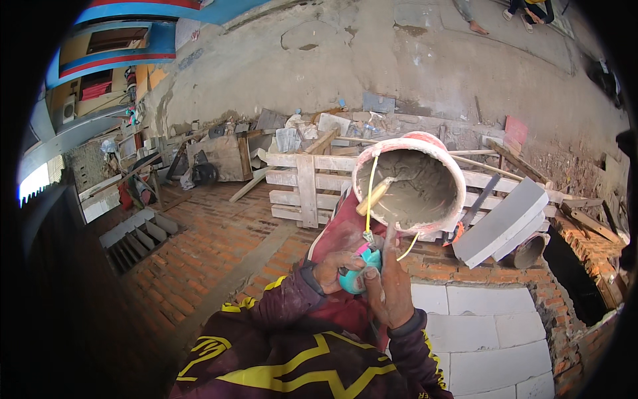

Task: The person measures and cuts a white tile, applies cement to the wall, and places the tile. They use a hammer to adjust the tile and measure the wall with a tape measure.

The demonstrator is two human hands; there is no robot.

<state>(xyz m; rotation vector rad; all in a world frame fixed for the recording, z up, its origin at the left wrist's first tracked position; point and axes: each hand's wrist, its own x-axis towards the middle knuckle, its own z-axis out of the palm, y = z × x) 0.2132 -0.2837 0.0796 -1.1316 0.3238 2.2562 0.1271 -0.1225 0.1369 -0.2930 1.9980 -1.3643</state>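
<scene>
While both hands meet just below the red plastic bucket of wet grey mortar, the left hand and right hand close their fingers around a small teal roll of string, its yellow cord running up past the bucket's rim. Light and firm, the roll likely sits best pinched at its sides; the thin cord looks slippery and apt to tangle. White blocks lie below.

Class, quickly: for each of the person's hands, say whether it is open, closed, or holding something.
Left hand: closed around the round teal reel of yellow string.
Right hand: closed on the same teal reel, index finger raised toward the mortar-filled red bucket.
</scene>
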